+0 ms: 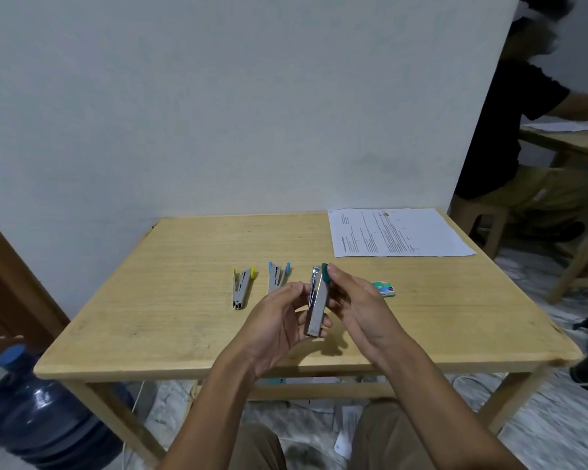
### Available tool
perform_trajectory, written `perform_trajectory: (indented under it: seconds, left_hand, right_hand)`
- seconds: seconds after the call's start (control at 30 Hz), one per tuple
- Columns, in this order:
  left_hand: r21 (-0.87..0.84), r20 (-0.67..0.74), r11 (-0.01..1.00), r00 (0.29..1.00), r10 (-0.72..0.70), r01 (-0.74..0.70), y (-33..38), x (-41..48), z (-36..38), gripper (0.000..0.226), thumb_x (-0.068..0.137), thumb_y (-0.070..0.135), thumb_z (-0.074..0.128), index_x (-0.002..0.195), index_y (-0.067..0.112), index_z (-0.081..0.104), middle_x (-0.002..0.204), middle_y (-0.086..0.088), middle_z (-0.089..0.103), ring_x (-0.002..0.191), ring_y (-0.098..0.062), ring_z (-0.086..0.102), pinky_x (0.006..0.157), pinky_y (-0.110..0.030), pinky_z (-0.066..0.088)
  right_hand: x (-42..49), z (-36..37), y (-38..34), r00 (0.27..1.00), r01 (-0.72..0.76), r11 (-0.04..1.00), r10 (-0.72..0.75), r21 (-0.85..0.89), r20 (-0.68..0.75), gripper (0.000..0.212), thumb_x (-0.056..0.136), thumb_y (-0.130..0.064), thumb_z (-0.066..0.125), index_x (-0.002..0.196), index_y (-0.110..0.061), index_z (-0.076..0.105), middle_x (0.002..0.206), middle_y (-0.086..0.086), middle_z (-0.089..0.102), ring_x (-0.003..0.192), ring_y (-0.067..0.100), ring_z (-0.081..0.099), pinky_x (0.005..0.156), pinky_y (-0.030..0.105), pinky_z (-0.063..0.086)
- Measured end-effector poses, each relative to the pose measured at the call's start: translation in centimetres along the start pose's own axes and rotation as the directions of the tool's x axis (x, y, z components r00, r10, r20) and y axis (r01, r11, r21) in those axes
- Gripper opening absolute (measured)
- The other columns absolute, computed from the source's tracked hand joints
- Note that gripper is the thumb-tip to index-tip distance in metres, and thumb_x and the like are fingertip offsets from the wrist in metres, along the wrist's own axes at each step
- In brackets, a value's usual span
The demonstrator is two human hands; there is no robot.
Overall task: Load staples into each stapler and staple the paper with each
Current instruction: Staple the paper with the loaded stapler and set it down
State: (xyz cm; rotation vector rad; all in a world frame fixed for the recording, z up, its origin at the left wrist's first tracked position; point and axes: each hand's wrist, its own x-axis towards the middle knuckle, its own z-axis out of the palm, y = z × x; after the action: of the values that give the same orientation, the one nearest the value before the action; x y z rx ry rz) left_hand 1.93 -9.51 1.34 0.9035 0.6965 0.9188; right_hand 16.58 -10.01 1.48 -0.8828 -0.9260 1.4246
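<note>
My left hand (pixel 279 320) bare: no glove, no ring, no watch. My right hand (pixel 357 307) likewise bare. Both forearms uncovered to frame's bottom edge; no sleeve or cuff in view. Fingers slim, nails short and plain. Lap at bottom: khaki-brown trousers (pixel 384 435), plain fabric, both knees showing. No markings or jewellery visible on me.

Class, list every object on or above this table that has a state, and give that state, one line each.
Green stapler: held above the table by both hands, left hand, right hand.
Yellow stapler: lying open on the table.
Blue stapler: lying open, partly hidden by the left hand.
Staple box: lying flat.
Paper: flat, far right corner.
</note>
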Motion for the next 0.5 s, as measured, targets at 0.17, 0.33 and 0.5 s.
perform_trajectory:
  seconds: [0.17,0.33,0.5]
  left_hand:
    - [0.048,-0.009,0.997,0.999,-0.052,0.053,-0.1,0.7,0.1,0.038,0.103,0.027,0.039,0.119,-0.004,0.056,0.108,-0.025,0.059,0.079,-0.031,0.063,0.07,-0.04,0.056]
    - [0.411,-0.215,0.91,0.976,0.043,0.05,0.6,4.3,1.3,0.036,0.101,0.034,0.048,0.105,0.002,0.063,0.089,-0.01,0.07,0.071,-0.021,0.063,0.068,-0.037,0.055]
    - [0.71,-0.387,0.695,0.887,0.253,0.111,0.6,13.7,2.4,0.041,0.095,0.045,0.053,0.114,0.009,0.058,0.113,-0.007,0.064,0.099,-0.024,0.06,0.085,-0.038,0.049]
  right_hand:
    - [0.2,-0.9,0.4,0.998,-0.016,1.0,0.016,0.0,-0.059,0.036,0.077,-0.039,0.074,0.091,-0.006,0.073,0.088,0.024,0.059,0.074,0.033,0.05,0.05,0.031,0.05]
    - [0.2,-2.8,-0.7,0.975,-0.003,1.0,0.003,-0.001,-0.223,0.041,0.081,-0.042,0.071,0.099,-0.006,0.07,0.081,0.011,0.073,0.082,0.025,0.068,0.093,0.047,0.054]
    - [0.2,-6.5,-3.4,0.919,-0.119,0.984,0.058,-0.134,-0.391,0.051,0.092,-0.055,0.057,0.105,-0.007,0.068,0.063,0.005,0.063,0.05,0.013,0.052,0.052,0.027,0.036]
